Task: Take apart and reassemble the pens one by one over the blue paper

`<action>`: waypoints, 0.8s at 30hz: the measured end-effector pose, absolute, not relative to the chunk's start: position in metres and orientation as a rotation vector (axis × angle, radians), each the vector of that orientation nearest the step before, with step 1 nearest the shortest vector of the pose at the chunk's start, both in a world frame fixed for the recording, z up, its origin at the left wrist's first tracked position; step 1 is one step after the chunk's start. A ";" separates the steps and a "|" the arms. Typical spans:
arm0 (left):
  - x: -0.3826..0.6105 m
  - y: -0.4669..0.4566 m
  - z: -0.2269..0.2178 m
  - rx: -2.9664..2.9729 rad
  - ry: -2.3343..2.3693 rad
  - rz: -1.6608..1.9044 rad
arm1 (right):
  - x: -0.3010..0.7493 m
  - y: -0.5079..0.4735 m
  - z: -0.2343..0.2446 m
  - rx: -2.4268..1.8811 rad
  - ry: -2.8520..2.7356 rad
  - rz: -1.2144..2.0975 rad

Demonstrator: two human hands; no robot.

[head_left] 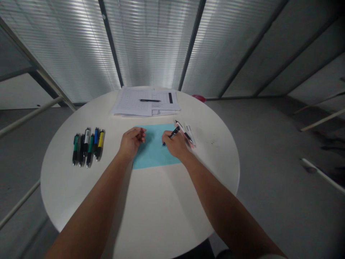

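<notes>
A blue sheet of paper (155,153) lies flat on the white table. My right hand (174,144) is over its right part, closed round a black pen (175,132); the pen leans to the upper right, its tip down at the paper. At the sheet's left edge rests my left hand (130,142), turned on its side. Its fingers are loosely curled and a little apart, and nothing shows between them. Just right of the sheet, close to my right hand, lie a black-and-white pen (184,131) and a clear, narrow item (191,133) of unclear kind.
Several thick pens with green, white, blue and yellow barrels (88,147) lie together at the left. Beyond the sheet sits a stack of printed papers (129,102) with a black pen (150,100) on top. The round table (161,216) faces windows with blinds (151,43).
</notes>
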State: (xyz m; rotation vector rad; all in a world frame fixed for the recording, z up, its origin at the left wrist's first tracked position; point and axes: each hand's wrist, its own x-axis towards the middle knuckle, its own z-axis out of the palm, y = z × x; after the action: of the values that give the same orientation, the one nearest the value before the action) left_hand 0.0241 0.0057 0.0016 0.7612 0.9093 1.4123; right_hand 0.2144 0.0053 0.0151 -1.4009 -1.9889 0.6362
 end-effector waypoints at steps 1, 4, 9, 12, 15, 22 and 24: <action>0.024 0.006 0.001 0.763 0.908 1.414 | 0.215 0.006 0.017 -1.443 -1.991 0.606; 0.024 0.006 0.001 0.770 0.904 1.421 | 0.217 0.007 0.019 -1.490 -1.975 0.581; 0.024 0.005 0.001 0.765 0.919 1.414 | 0.217 0.008 0.013 -1.371 -1.873 0.689; 0.023 0.005 0.001 0.766 0.922 1.417 | 0.220 0.010 0.009 -1.180 -1.747 0.755; 0.023 0.005 0.000 0.768 0.926 1.409 | 0.222 0.016 0.007 -1.067 -1.545 0.784; 0.023 0.006 -0.002 0.777 0.901 1.419 | 0.213 0.022 0.006 -1.079 -1.141 1.018; 0.024 0.006 -0.001 0.775 0.907 1.418 | 0.213 0.021 0.006 -1.093 -1.188 1.008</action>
State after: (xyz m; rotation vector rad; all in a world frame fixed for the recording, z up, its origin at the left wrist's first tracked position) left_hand 0.0238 0.0061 -0.0013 0.7745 0.9067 1.4177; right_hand 0.2126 0.0212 0.0061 -1.0935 -1.1884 1.0075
